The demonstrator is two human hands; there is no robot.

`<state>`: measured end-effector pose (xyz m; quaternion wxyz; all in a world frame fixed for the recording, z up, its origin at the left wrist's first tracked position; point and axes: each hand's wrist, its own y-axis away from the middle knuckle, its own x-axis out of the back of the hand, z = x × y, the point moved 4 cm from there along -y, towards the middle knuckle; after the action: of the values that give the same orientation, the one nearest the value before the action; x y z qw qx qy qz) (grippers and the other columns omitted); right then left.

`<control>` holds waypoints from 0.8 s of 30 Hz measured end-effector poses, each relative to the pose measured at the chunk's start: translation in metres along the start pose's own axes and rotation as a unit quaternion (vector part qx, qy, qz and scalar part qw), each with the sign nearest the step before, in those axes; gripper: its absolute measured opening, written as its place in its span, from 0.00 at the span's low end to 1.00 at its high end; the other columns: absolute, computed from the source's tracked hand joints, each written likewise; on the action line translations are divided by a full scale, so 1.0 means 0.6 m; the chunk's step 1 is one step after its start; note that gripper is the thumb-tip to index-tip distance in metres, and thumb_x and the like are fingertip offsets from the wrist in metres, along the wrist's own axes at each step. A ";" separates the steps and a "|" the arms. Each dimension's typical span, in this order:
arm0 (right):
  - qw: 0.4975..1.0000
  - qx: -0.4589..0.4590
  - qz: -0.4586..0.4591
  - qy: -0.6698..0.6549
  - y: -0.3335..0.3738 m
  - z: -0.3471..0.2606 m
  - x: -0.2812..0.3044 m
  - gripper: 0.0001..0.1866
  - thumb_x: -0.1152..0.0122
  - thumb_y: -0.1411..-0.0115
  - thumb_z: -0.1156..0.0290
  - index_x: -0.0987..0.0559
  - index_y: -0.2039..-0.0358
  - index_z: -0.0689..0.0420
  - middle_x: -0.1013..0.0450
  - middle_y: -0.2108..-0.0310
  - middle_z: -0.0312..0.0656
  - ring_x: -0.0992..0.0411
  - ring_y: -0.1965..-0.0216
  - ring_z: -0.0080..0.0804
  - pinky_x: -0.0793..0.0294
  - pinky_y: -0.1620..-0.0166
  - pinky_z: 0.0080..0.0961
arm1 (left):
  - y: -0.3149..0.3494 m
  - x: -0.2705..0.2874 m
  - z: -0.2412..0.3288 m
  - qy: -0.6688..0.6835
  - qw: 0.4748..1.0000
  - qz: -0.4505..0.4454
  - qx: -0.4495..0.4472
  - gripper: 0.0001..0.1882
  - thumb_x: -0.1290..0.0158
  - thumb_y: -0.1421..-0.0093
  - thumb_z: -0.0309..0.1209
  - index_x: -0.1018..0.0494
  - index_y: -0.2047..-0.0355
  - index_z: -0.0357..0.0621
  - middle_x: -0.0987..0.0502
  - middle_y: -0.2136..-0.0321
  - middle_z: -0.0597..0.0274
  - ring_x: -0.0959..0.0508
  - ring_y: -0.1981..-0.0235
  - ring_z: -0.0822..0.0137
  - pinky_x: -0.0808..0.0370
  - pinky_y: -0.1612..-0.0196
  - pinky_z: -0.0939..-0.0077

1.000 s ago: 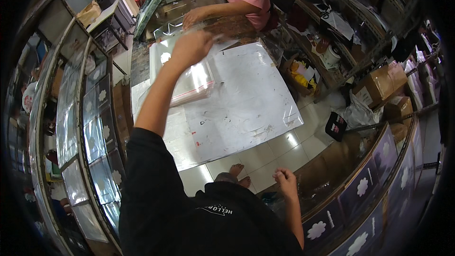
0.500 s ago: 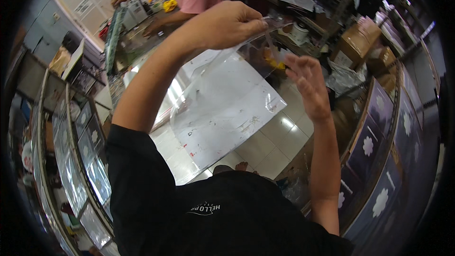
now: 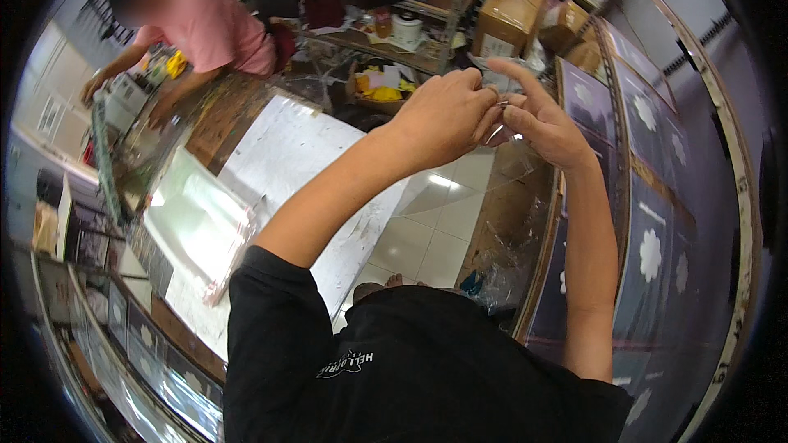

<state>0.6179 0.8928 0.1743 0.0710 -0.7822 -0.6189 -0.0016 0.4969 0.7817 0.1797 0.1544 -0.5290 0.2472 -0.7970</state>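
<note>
My left hand (image 3: 447, 107) and my right hand (image 3: 546, 123) are close together, raised in front of me and toward the right. My left fingers are curled around the edge of a clear plastic sheet (image 3: 435, 197), which hangs below them and is hard to make out against the floor. The right thumb pinches the plastic beside the left fingertips, while its index finger reaches up and over. Exactly what lies between the fingertips is partly hidden. A glossy stack of clear plastic sheets (image 3: 201, 217) lies on a white board (image 3: 283, 143) to my left.
A person in a pink shirt (image 3: 217, 29) leans over the table at the far left. Racks of dark panels with white flower shapes (image 3: 648, 254) stand on the right, and more racks (image 3: 123, 336) at lower left. Cardboard boxes (image 3: 513, 12) and a basket (image 3: 382, 86) are farther back.
My view has turned right. Both hands have come together, and the plastic sheet has moved rightward off the white board. The right hand, loose and blurred before, now pinches beside the left.
</note>
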 end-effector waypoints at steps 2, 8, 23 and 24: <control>0.998 -0.045 -0.005 -0.033 0.007 0.035 0.028 0.32 0.47 0.30 0.57 0.43 0.31 0.53 0.26 0.54 0.46 0.22 0.58 0.33 0.19 0.55 0.31 | -0.004 -0.033 0.009 -0.020 0.999 0.021 -0.026 0.10 0.48 0.37 0.33 0.24 0.63 0.39 0.27 0.68 0.51 0.25 0.65 0.50 0.28 0.61 0.55; 0.986 -0.128 0.103 -0.026 0.051 0.059 0.065 0.25 0.53 0.28 0.51 0.28 0.45 0.61 0.24 0.57 0.42 0.22 0.58 0.30 0.19 0.54 0.30 | -0.010 -0.125 0.035 -0.025 0.998 0.015 -0.047 0.17 0.44 0.41 0.31 0.29 0.54 0.38 0.26 0.52 0.54 0.26 0.58 0.54 0.33 0.57 0.59; 0.933 -0.192 0.209 0.221 0.200 0.040 0.294 0.15 0.51 0.43 0.77 0.23 0.56 0.63 0.24 0.60 0.41 0.23 0.63 0.27 0.20 0.58 0.27 | 0.141 -0.225 0.152 0.312 0.943 -0.067 -0.092 0.20 0.38 0.45 0.28 0.25 0.52 0.37 0.25 0.50 0.49 0.26 0.47 0.48 0.29 0.45 0.57; 0.928 -0.172 0.191 0.270 0.206 0.029 0.309 0.16 0.50 0.44 0.77 0.23 0.55 0.62 0.24 0.60 0.41 0.23 0.63 0.28 0.20 0.58 0.27 | 0.156 -0.248 0.144 0.319 0.940 -0.093 -0.073 0.18 0.39 0.43 0.28 0.25 0.52 0.37 0.25 0.50 0.50 0.26 0.47 0.48 0.29 0.45 0.57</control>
<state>0.7794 1.0464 0.1603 0.0987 -0.8559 -0.4049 -0.3061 0.6332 0.7599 0.0409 -0.0463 -0.2769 0.2911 -0.9146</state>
